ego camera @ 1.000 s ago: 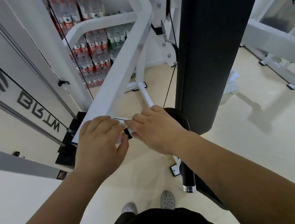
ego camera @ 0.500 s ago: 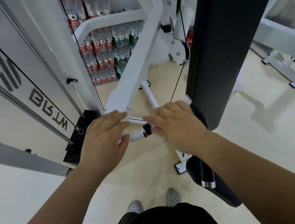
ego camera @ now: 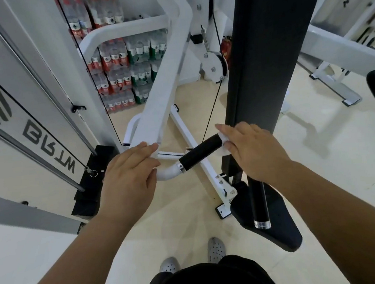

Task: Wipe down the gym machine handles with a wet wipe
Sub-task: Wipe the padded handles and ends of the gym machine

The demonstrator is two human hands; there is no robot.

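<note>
White crumpled wet wipe (ego camera: 223,143) pinched under the right hand (ego camera: 254,150), wrapped around the far end of the black foam-covered handle grip (ego camera: 200,152). Left hand (ego camera: 129,173) palm down, fingers curled over the white curved metal tube (ego camera: 169,173) beside the grip. Tall black upright pad (ego camera: 258,56) just behind the right hand; shrink-wrapped water bottle packs (ego camera: 128,72) stacked well beyond.

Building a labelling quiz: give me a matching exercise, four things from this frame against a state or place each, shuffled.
Things:
1. white wet wipe
2. left hand
3. black foam handle grip
4. shrink-wrapped water bottle packs

States:
A. stacked on the floor behind the machine
B. resting on the white curved tube
C. bare between both hands
D. pressed under the right hand

Pairs: 1-D, 2-B, 3-C, 4-A
</note>
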